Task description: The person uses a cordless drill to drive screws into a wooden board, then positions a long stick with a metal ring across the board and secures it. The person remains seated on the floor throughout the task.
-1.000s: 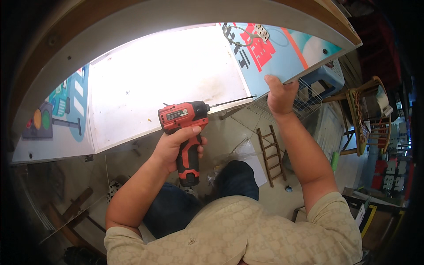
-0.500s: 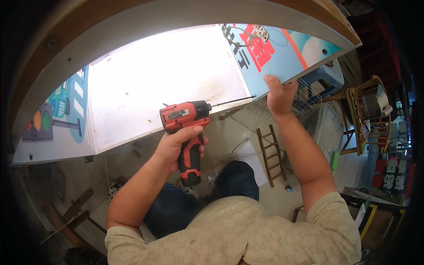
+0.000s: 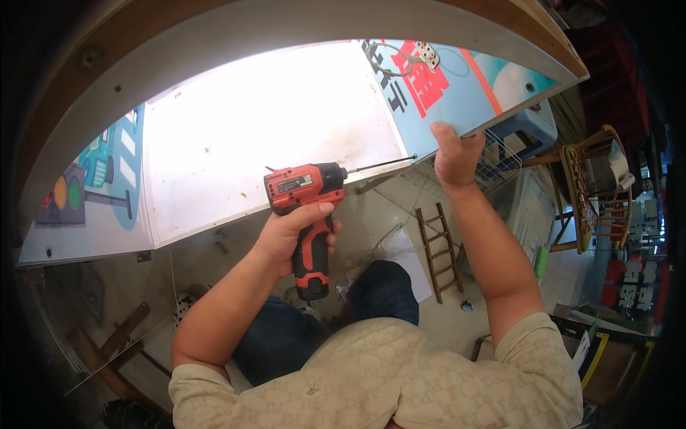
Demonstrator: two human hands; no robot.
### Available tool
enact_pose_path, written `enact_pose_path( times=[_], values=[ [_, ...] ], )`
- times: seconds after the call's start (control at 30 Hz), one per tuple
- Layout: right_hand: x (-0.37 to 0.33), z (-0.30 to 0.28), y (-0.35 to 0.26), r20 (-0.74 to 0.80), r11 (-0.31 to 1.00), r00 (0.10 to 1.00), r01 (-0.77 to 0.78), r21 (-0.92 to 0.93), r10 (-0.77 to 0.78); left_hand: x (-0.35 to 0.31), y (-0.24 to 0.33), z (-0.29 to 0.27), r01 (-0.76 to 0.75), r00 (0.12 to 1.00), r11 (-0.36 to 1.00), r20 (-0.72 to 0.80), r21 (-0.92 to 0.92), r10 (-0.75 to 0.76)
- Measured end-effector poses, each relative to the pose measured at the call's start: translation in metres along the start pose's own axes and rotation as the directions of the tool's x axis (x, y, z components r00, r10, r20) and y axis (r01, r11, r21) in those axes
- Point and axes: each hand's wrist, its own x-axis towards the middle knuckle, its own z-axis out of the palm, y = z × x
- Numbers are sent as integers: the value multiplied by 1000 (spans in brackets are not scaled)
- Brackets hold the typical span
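Plainly, left hand [image 3: 289, 232] clamps fingers round a labelled drill [image 3: 300, 187]; right hand [image 3: 457, 159] seemingly pinches a panel [image 3: 420, 136] bearing red lettering [image 3: 426, 93].

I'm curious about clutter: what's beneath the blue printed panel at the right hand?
Past its edge show a silver wire rack and part of a blue plastic object; the blue printed panel covers anything farther under.

They're in a beige shirt [image 3: 429, 379], faintly patterned, with short sleeves [image 3: 204, 390] and a small dark emblem [image 3: 312, 390], over dark blue trousers [image 3: 386, 289]; the hands [image 3: 457, 157] are bare.
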Motion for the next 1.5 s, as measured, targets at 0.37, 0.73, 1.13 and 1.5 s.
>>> enact_pose_path(
  times=[0.37,0.73,1.13,1.5],
  values=[
    [-1,-1,-1,16,999,1000,-27,-19,27,2,-1,0,0,1000,1000,18,-4,0],
    [-1,-5,1,43,1000,999,-29,-12,29,-2,-1,-1,4,999,998,53,-68,0],
    [0,-6,1,58,996,994,-91,-7,91,-42,22,-20,-171,984,979,-75,-113,163],
    [-7,-23,5,220,954,934,-250,-164,282,-78,-15,-41,-408,903,905,-198,-118,382]
  ],
)
